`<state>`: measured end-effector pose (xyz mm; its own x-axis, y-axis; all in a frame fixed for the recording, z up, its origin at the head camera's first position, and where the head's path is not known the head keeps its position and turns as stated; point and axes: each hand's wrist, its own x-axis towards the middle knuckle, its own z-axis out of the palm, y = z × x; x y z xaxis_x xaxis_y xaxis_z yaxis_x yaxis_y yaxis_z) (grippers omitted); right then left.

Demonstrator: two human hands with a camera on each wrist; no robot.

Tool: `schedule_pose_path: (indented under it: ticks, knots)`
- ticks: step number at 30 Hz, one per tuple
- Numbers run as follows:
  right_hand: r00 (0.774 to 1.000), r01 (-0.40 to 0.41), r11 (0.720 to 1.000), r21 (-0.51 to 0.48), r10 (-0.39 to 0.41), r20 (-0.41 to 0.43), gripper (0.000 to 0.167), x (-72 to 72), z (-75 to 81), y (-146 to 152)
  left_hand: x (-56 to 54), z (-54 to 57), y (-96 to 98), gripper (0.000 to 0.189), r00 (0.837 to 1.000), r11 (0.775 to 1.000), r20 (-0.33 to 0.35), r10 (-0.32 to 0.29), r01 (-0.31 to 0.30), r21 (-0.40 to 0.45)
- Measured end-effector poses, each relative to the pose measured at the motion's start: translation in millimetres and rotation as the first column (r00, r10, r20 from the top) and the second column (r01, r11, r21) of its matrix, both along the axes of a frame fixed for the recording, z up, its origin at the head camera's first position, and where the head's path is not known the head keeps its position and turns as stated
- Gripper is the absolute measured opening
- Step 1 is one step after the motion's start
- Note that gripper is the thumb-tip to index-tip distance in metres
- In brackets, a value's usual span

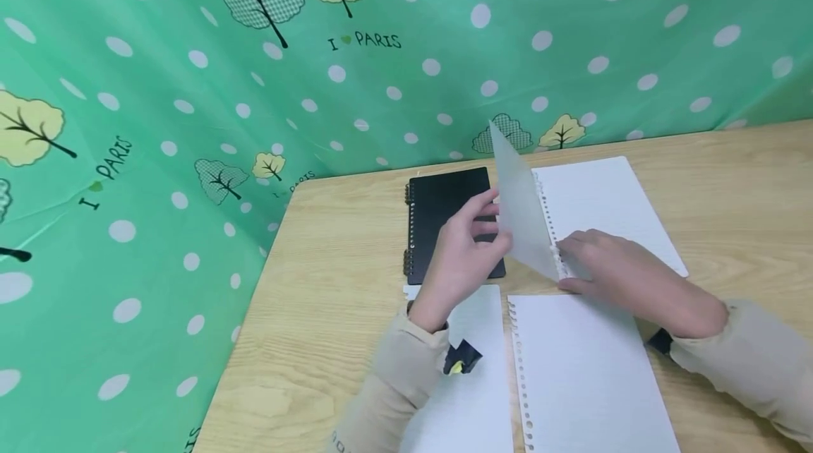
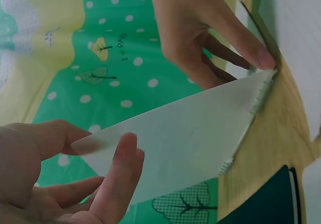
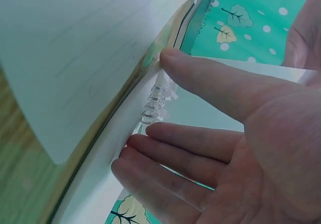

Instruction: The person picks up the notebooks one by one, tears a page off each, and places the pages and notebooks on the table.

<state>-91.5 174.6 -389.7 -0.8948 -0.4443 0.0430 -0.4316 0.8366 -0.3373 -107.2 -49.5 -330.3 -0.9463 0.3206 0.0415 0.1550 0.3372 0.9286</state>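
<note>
Near the frame's centre, the left hand [image 1: 460, 255] is pinching a translucent, frosted cover sheet [image 1: 521, 209], tilting it upright. The right hand [image 1: 610, 269], fingers straight, is pressing its punched, ragged edge against the white pages [image 1: 603, 202].

The table [image 1: 343, 241] is pale wood-look laminate with a printed grain, smooth with a soft sheen. The backdrop [image 1: 190, 86] behind and to the left looks like thin cloth or plastic sheeting, a bit shiny, with creases. The cover sheet [image 1: 521, 213] being lifted is frosted translucent plastic, matt and smooth, with a punched edge. The loose pages [image 1: 591, 368] near right and the page stack [image 1: 603, 206] farther back are plain matt paper, faintly ruled. The black notebook cover [image 1: 454, 213] on the left looks like matt plastic or card, with a glinting wire spiral. The sleeves [image 1: 406, 368] are soft beige knit cloth.
</note>
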Motion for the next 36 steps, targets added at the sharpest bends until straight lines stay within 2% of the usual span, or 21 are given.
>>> schedule_pose_path:
  ticks: [8, 14, 16, 20, 23, 25, 28, 31, 36]
  knots:
    - [1.000, -0.013, 1.000, 0.001, 0.013, -0.019, 0.048, -1.4, 1.8, -1.9, 3.9, 8.4, 14.4, 0.040, 0.999, 0.998, -0.006, 0.043, -0.043, 0.052]
    - [0.999, -0.008, 1.000, -0.012, 0.008, 0.034, 0.049, -3.4, 3.8, 5.4, 7.7, 8.8, 27.5, 0.036, 0.998, 0.998, -0.021, 0.055, -0.055, 0.027]
    - [0.998, -0.007, 1.000, -0.029, 0.009, 0.064, 0.051, -4.3, 4.6, 9.7, 9.4, 7.9, 30.4, 0.037, 0.999, 0.999, -0.030, 0.040, -0.040, 0.023]
    - [0.992, 0.015, 0.998, -0.054, -0.008, 0.127, 0.056, -7.4, 9.6, 15.7, 12.2, 4.2, 32.0, 0.045, 0.998, 0.999, -0.053, -0.028, 0.030, 0.035]
    - [0.993, 0.049, 0.996, -0.080, -0.040, 0.110, 0.052, -8.9, 17.6, 19.6, 12.7, 1.0, 33.5, 0.054, 0.994, 0.996, -0.079, -0.075, 0.078, 0.032]
    - [0.997, 0.065, 0.990, -0.125, -0.059, 0.048, 0.048, -8.7, 23.4, 23.0, 13.0, -0.9, 35.1, 0.058, 0.992, 0.996, -0.088, -0.092, 0.093, 0.010]
    - [0.992, 0.076, 0.970, -0.229, -0.097, -0.082, 0.043, -7.0, 30.1, 26.1, 12.8, -4.0, 37.4, 0.063, 0.989, 0.992, -0.087, -0.120, 0.117, -0.042]
    - [0.974, 0.072, 0.938, -0.340, -0.140, -0.180, 0.039, -4.7, 34.6, 25.5, 11.7, -8.9, 38.9, 0.067, 0.986, 0.986, -0.080, -0.147, 0.140, -0.087]
    - [0.958, 0.073, 0.865, -0.496, -0.200, -0.208, 0.032, -0.3, 43.0, 22.8, 8.8, -18.5, 41.9, 0.069, 0.985, 0.982, -0.066, -0.162, 0.154, -0.108]
